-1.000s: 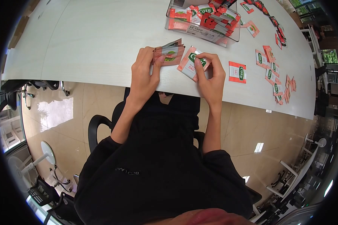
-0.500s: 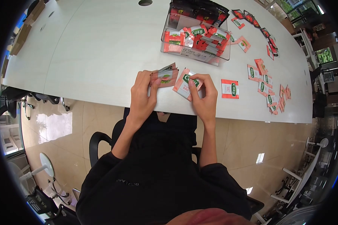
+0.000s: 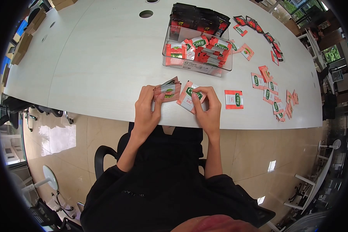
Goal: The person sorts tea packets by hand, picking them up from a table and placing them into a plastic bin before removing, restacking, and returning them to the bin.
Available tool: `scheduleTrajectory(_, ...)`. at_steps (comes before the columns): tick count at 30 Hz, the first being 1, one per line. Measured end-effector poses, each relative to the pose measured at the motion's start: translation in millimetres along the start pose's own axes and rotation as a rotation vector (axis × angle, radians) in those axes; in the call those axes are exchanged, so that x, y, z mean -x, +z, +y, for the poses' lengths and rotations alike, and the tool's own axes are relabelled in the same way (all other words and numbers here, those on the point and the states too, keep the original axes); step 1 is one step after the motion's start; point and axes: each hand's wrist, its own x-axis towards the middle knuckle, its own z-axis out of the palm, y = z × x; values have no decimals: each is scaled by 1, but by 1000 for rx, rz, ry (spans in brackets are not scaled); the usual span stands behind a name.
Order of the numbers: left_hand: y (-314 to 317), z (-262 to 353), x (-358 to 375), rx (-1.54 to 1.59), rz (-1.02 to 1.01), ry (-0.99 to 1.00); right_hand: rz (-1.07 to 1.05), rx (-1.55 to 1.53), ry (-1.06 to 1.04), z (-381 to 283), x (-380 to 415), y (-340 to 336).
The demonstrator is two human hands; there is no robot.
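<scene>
My left hand (image 3: 148, 106) is closed on a small stack of tea sachets (image 3: 170, 91), fanned a little at the top, thumb across the front. In my right hand (image 3: 208, 108) is a white and pink Cozy tea sachet (image 3: 186, 101), pinched between thumb and fingers and tilted. The two hands are side by side near the table's front edge, their sachets close together. Flat on the table to the right of my right hand lies a single Cozy sachet (image 3: 234, 99). Beyond the hands stands a clear plastic box (image 3: 197, 66) holding Cozy sachets and, at the back, black packets (image 3: 199, 17).
Loose Cozy sachets (image 3: 270, 87) lie scattered on the right of the white table (image 3: 100, 58). Several dark red packets (image 3: 251, 23) form a curved line at the far right. Cardboard boxes (image 3: 22, 48) are at the far left, and a round hole (image 3: 146, 14) pierces the tabletop.
The camera view has shifted, so the table and box sit slightly lower and farther left in the picture. Both hands keep hold of their sachets with almost no movement.
</scene>
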Motion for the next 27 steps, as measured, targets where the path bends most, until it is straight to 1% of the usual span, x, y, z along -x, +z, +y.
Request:
scheduleTrajectory(4,0,0,0,-7,0,2,2,8,-13,3,0,0)
scheduleTrajectory(7,0,0,0,-7,5,1,-9,-11,16,2,1,0)
scheduleTrajectory(13,0,0,-1,-6,17,22,-49,-114,185,-6,3,0)
scheduleTrajectory(19,1,-3,0,-2,19,20,-29,-24,36,2,0,1)
scheduleTrajectory(20,1,-3,0,-5,20,27,-29,-24,35,0,0,0)
scheduleTrajectory(22,1,-2,-1,-7,22,35,-47,-97,146,-4,1,0)
scheduleTrajectory(27,1,-3,0,8,28,31,-45,-53,109,2,2,0)
